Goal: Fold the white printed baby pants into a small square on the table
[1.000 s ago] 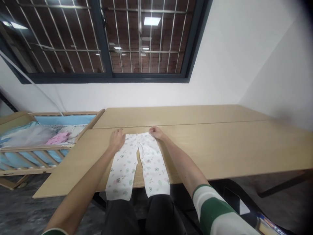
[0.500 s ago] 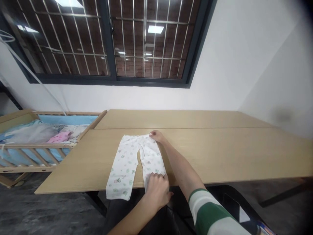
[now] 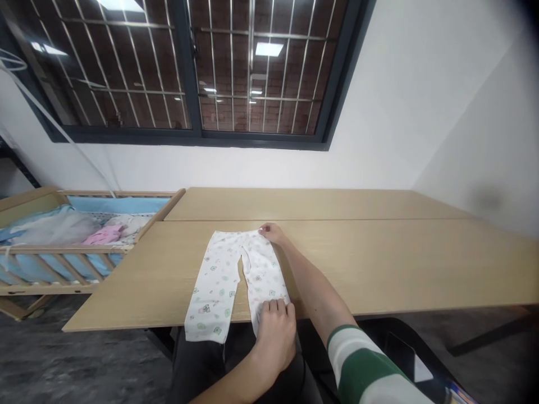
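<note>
White baby pants (image 3: 214,280) with small green and pink prints lie spread flat, waistband away from me. Both leg ends come past the near table edge, the left one hanging over it. My right hand (image 3: 272,232) pinches the right corner of the waistband between thumb and fingers. Lower down, my left hand (image 3: 277,330) is closed with curled fingers over the bottom of the right leg, at the table edge. That leg's cuff is hidden under the hand.
The pants lie on a light wooden table (image 3: 370,258) against a white wall (image 3: 379,129) with a barred window. At left stands a wooden crib (image 3: 63,252) with blue lining and a pink cloth (image 3: 104,234). A dark phone-like object (image 3: 399,354) is at lower right.
My left hand has shifted slightly and turned more upright on the right leg's end. My right hand keeps its pinch at the waistband corner. The view has moved slightly.
</note>
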A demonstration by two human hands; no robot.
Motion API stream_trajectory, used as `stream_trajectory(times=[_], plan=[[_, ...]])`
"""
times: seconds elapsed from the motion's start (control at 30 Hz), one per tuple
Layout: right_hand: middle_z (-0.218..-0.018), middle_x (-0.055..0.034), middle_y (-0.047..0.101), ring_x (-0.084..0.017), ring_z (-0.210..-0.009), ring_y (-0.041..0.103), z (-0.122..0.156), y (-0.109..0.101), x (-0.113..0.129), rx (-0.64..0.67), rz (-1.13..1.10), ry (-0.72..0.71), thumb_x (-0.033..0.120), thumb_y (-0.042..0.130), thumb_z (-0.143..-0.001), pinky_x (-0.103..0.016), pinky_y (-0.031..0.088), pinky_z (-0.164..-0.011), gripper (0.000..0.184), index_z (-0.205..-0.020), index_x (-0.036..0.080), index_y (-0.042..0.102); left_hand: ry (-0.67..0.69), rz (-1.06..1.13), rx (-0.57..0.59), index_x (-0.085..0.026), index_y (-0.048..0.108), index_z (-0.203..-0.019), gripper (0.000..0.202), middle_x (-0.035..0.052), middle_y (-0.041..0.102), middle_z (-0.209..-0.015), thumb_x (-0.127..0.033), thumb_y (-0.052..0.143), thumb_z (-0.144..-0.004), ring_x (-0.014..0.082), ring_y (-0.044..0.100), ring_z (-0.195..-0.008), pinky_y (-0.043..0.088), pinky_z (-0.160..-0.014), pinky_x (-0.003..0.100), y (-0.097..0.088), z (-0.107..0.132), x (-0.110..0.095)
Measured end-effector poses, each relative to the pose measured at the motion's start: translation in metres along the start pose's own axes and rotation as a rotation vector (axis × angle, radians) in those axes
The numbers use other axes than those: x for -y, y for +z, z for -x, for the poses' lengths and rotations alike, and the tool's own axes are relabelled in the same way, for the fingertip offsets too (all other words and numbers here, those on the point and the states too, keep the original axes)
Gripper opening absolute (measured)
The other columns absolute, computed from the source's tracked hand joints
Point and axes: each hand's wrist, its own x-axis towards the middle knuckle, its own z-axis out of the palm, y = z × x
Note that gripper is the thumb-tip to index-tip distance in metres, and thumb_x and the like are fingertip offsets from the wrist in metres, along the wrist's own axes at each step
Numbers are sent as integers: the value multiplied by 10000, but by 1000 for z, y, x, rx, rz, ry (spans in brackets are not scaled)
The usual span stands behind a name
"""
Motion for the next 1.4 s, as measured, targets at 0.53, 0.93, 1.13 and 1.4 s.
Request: stream_trajectory(times=[0.53,0.93,1.13,1.4], plan=[[-772,-56,701,-155,-649,644,2,-4,50,-33,-193,81,225,709,-809,-246,514,-596,187,-962,143,639,-243,885,-177,-218,548,-727,177,-6,630,-595,-281,516,-889,172,597,-570,383,-584,283,-37,26,48],[-789,-22,667,-138,-676,614,-21,99,140,-16,-31,36,218,734,-755,-219,475,-600,247,-979,170,642,-688,1352,-464,-209,607,-682,472,57,710,-647,-656,626,-831,250,697,-688,543,-707,340,-15,135,127],[-849,-41,695,-175,-781,645,-8,147,148,16,152,31,90,672,-720,-237,465,-657,182,-867,190,639,-853,1318,-450,-217,590,-683,529,56,727,-695,-727,585,-824,236,669,-631,524,-623,327,17,153,132],[-1141,-130,711,-261,-1084,651,19,135,169,93,276,-98,332,558,-955,-349,486,-915,275,-1177,184,624,-764,443,-651,-255,573,-815,271,-2,648,-667,-476,501,-956,209,648,-616,466,-584,302,15,162,126]])
